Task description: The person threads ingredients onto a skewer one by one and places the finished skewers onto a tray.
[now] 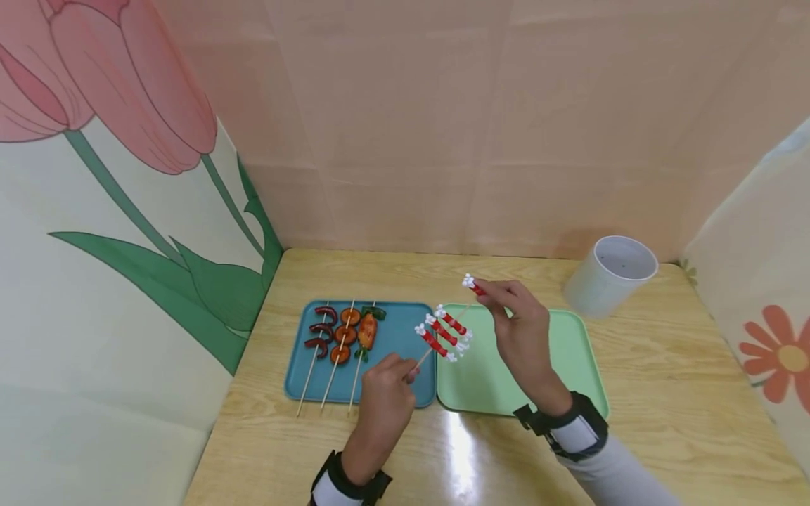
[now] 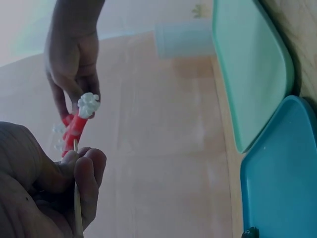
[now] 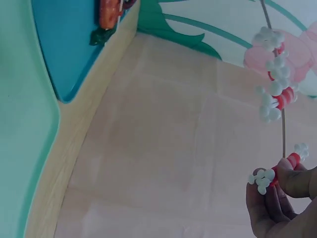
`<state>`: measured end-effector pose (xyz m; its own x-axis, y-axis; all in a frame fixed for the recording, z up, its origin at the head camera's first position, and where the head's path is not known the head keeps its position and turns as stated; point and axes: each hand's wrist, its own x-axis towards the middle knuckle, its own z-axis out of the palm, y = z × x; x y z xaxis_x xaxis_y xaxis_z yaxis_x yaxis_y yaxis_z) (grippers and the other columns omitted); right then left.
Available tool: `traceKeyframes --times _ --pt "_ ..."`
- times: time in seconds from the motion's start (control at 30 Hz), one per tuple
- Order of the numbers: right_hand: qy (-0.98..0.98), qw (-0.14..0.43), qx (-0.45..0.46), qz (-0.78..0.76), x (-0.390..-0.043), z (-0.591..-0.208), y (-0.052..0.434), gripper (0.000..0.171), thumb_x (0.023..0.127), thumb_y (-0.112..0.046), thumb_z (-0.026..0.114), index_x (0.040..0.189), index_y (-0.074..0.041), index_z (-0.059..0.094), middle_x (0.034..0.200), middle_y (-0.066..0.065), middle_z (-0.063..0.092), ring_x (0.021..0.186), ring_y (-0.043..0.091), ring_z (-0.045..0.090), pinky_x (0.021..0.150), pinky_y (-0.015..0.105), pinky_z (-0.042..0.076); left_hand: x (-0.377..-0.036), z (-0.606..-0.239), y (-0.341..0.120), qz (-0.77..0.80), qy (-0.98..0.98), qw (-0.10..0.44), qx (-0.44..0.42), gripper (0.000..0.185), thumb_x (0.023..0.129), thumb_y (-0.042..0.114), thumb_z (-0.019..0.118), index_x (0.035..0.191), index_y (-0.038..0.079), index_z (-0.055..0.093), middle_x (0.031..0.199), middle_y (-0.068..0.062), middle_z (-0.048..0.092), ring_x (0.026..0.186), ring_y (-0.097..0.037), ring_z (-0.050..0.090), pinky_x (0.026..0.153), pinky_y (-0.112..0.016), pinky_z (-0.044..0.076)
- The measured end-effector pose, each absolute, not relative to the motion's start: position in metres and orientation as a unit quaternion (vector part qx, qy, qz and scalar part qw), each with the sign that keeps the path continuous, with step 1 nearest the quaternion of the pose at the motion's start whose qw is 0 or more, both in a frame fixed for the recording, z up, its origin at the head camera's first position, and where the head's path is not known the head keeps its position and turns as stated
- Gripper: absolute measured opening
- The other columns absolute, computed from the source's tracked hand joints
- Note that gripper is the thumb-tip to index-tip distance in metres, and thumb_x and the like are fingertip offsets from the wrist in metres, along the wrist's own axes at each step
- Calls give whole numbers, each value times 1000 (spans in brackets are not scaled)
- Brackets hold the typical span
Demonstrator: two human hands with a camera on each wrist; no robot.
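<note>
My left hand [image 1: 386, 393] grips the lower part of a wooden skewer [image 2: 78, 213], tilted up to the right. Three red pieces with white knobbly ends [image 1: 445, 332] sit along it, above the trays. At the skewer's far end, my right hand [image 1: 522, 330] pinches another red piece with white knobbly ends [image 3: 262, 179] between thumb and fingers. The stick's tip meets this piece at the fingers; whether it passes through cannot be told. In the left wrist view, the left thumb and fingers [image 2: 89, 173] close round the stick.
A blue tray [image 1: 405, 316] on the left bears three loaded skewers: dark red curls [image 1: 320, 330], round brown slices [image 1: 345, 335], and an orange-brown piece [image 1: 367, 330] with green ones. Beside it lies a green tray [image 1: 481, 386]. A white cup [image 1: 595, 281] stands behind, at right.
</note>
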<state>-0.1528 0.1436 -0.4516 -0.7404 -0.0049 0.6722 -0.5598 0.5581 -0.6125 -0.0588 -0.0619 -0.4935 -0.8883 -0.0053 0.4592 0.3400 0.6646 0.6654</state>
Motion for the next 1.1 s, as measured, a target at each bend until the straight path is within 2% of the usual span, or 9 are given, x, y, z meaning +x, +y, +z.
traceKeyframes --times 0.1,0.3,0.4,0.53,0.63,0.83,0.9,0.97,1.1 --pt "-822 316 169 443 -152 -449 144 33 84 0 77 114 -13 80 87 7 74 81 14 67 73 3 45 -59 -493 -61 -396 -887 220 -93 34 71 -29 65 88 -3 80 77 -9 71 69 -12 72 58 -10 55" --pt "-833 295 164 438 -147 -446 140 35 84 -1 78 116 -13 79 83 6 72 78 11 64 75 1 46 -60 -493 -60 -376 -893 231 -91 32 70 -27 69 87 -2 81 76 -8 70 69 -13 73 58 -13 57" --pt "-848 278 169 418 -144 -447 136 36 83 -1 79 117 -13 79 80 5 69 71 12 60 65 2 41 -61 -492 -60 -370 -892 241 -91 32 69 -28 69 85 -2 80 75 -7 70 68 -13 72 57 -15 57" --pt "-864 257 181 394 -140 -450 129 35 83 -2 79 116 -12 79 79 5 66 65 11 53 53 11 35 -63 -490 -59 -370 -887 255 -104 34 69 -29 67 86 -2 80 75 -9 70 69 -15 72 57 -16 58" --pt "-863 249 188 398 -140 -452 126 34 83 -3 79 116 -14 80 80 4 66 66 9 53 54 12 36 -63 -490 -59 -372 -887 252 -102 35 69 -29 68 87 -3 80 76 -9 70 71 -16 73 59 -16 58" --pt "-865 215 206 404 -139 -455 129 36 85 -5 79 119 -16 78 93 2 75 75 11 64 60 12 44 -64 -506 -69 -385 -895 216 -60 26 74 -21 72 85 0 81 74 -8 70 71 -17 73 57 -18 57" --pt "-875 197 196 396 -139 -456 135 35 87 -7 78 120 -15 77 102 3 76 84 15 70 67 19 54 -67 -518 -75 -388 -900 194 -32 23 77 -17 72 82 3 81 74 -6 72 71 -17 72 58 -21 56" --pt "-886 178 176 389 -139 -459 142 31 89 -8 76 120 -14 76 107 4 75 90 17 71 73 24 58 -71 -531 -81 -395 -904 161 6 21 80 -13 72 79 5 81 75 -6 75 72 -19 72 58 -23 56" --pt "-895 164 139 392 -138 -470 155 20 91 -8 75 111 -11 76 101 2 73 89 17 70 78 16 55 -80 -554 -90 -405 -905 117 53 30 83 -12 66 61 8 70 73 -6 76 69 -16 70 55 -22 49"
